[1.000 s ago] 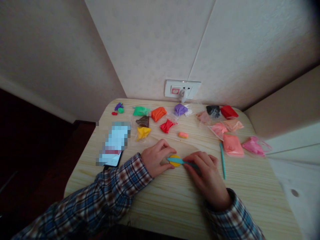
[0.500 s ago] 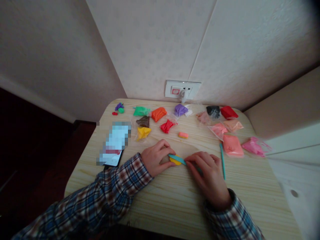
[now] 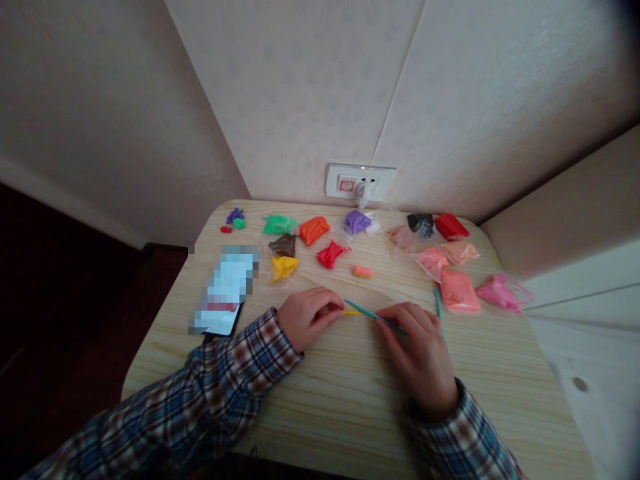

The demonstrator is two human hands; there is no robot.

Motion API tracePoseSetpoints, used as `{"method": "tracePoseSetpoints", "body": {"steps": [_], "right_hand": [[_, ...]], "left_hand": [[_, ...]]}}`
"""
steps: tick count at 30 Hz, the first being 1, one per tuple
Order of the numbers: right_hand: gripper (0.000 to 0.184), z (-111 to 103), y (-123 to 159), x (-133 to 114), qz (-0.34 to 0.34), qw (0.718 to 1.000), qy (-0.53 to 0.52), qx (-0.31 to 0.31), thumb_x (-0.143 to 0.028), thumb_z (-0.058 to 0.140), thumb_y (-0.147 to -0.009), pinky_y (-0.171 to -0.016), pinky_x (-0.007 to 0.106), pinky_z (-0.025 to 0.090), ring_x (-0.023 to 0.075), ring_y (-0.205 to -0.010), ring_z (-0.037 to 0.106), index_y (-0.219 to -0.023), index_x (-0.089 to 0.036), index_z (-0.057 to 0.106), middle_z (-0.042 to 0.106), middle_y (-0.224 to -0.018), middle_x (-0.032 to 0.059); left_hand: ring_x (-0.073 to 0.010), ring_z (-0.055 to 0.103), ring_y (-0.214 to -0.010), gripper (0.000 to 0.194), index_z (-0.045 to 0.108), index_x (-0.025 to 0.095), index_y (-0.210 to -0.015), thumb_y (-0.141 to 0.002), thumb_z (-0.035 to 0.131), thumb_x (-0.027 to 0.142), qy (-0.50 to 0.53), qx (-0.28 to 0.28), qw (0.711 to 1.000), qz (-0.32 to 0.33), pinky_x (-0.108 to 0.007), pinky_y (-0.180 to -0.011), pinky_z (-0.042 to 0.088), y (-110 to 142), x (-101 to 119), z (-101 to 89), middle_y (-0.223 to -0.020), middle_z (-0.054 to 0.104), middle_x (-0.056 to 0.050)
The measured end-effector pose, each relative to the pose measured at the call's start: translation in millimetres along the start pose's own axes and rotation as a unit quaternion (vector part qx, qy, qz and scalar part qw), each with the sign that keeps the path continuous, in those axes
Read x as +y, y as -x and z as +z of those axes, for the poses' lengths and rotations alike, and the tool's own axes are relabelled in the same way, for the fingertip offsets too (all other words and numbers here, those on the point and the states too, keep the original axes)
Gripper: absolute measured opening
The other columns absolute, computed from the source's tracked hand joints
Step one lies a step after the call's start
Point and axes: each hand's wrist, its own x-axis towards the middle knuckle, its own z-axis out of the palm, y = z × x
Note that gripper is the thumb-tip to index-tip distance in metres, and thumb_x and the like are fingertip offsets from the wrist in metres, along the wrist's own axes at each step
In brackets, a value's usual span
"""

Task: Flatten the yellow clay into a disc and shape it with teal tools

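My left hand is closed in a pinch at the left end of a flat yellow piece of modelling clay, which shows edge-on as a thin strip. My right hand grips a teal clay modelling tool between thumb and fingers. The tool's blade slants up to the left, just over the yellow clay, its tip near my left fingertips. Whether blade and clay touch, I cannot tell. Beyond the hands lies a small pink-and-yellow clay piece.
Bagged clays in several colours, among them a yellow one and a coral one, line the table's back and right. A second teal tool lies behind my right hand. A phone is at left, near small clay fruit.
The yellow clay has gone from showing its broad rounded face to showing its thin edge. The tool blade, flat across the clay before, is now turned and raised slightly above it.
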Motion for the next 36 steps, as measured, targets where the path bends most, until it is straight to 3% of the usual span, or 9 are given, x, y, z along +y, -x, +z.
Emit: {"method": "tracePoseSetpoints", "body": {"steps": [8, 16, 26, 31, 36], "right_hand": [[0.005, -2.2, 0.4, 2.4, 0.007, 1.000, -0.012, 0.014, -0.021, 0.050, -0.086, -0.072, 0.033, 0.036, 0.0166, -0.077, 0.052, -0.086, -0.021, 0.055, 0.058, -0.077, 0.0008], [0.006, -1.7, 0.4, 2.4, 0.008, 1.000, -0.011, 0.004, -0.022, 0.049, -0.086, -0.072, 0.034, 0.036, 0.0170, -0.077, 0.053, -0.085, -0.021, 0.055, 0.059, -0.078, 0.0011], [0.009, 0.5, 0.7, 2.5, 0.023, 0.998, -0.062, -0.007, -0.022, 0.048, -0.087, -0.067, 0.031, 0.042, 0.0169, -0.077, 0.052, -0.086, -0.019, 0.056, 0.057, -0.080, 0.0037], [0.012, 3.9, 0.8, 3.0, 0.050, 0.997, -0.065, -0.012, -0.026, 0.051, -0.086, -0.070, 0.032, 0.043, 0.0172, -0.078, 0.054, -0.094, -0.020, 0.056, 0.060, -0.082, 0.0029], [0.008, 2.7, 0.4, 2.6, 0.038, 0.997, -0.066, -0.029, -0.024, 0.049, -0.087, -0.074, 0.034, 0.039, 0.0170, -0.080, 0.055, -0.091, -0.022, 0.055, 0.062, -0.083, 0.0012]], "left_hand": [[-0.0056, 0.053, -0.045, 0.010, 0.061, 0.013, -0.084, -0.084, 0.053, 0.018, 0.131, -0.059, 0.985, -0.097, -0.014, -0.045, 0.043, -1.0, 8.7, 1.3, -0.067, 0.061, 0.002], [-0.0092, 0.055, -0.063, 0.009, 0.059, 0.014, -0.089, -0.082, 0.056, 0.010, -0.002, -0.023, 0.999, -0.041, -0.018, -0.057, 0.046, -4.5, 10.9, 4.9, -0.084, 0.061, -0.002], [-0.0065, 0.051, -0.052, 0.013, 0.059, 0.015, -0.091, -0.080, 0.055, 0.010, -0.043, 0.037, 0.998, -0.035, -0.019, -0.053, 0.045, -1.1, 6.5, -5.2, -0.088, 0.058, -0.002], [-0.0079, 0.051, -0.055, 0.006, 0.059, 0.014, -0.082, -0.081, 0.053, 0.013, -0.058, 0.021, 0.997, -0.052, -0.018, -0.053, 0.042, -3.9, 9.5, -17.1, -0.074, 0.057, 0.001], [-0.0091, 0.051, -0.055, 0.006, 0.055, 0.015, -0.079, -0.083, 0.054, 0.020, -0.072, -0.012, 0.996, -0.058, -0.019, -0.053, 0.040, -1.3, 4.7, -7.5, -0.068, 0.056, 0.003]]}}
